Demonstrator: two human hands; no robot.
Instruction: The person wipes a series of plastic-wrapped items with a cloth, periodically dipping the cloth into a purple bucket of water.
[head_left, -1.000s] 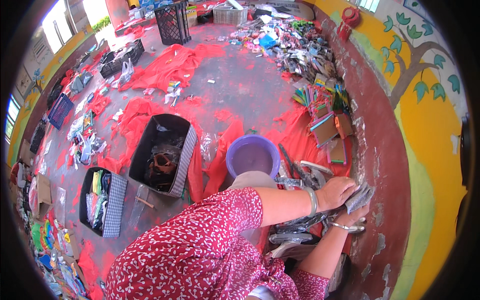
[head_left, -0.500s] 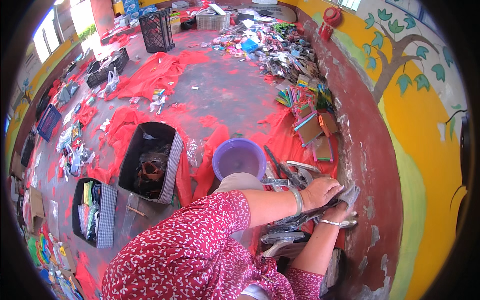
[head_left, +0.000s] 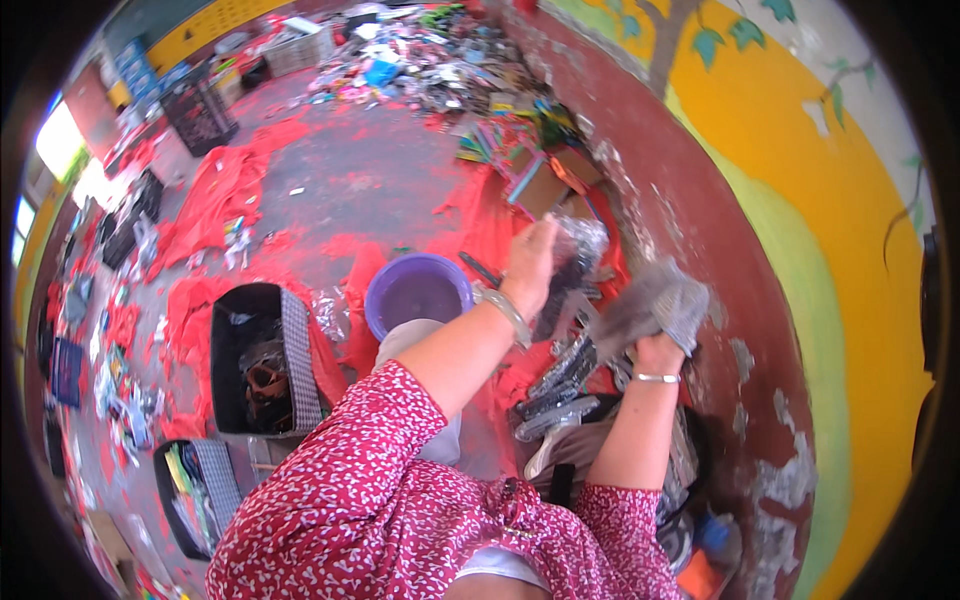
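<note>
The left hand (head_left: pixel 530 262) has its fingers closed on one clear plastic packet (head_left: pixel 584 240), dark inside and blurred, raised near the wall (head_left: pixel 705 215). The right hand (head_left: pixel 659 353), just beside it, grips one grey cloth (head_left: pixel 676 298) that partly hides its fingers. Wrapped things (head_left: pixel 560 388) lie below. Leftward stand one purple basin (head_left: pixel 370 302) of cloudy water and two checked boxes: the larger (head_left: pixel 303 362) holds something brown (head_left: pixel 268 382), the smaller (head_left: pixel 219 480) coloured packets (head_left: pixel 186 482). Red cloth (head_left: pixel 215 205) litters the grey floor (head_left: pixel 322 185); the wall is maroon below, yellow above.
</note>
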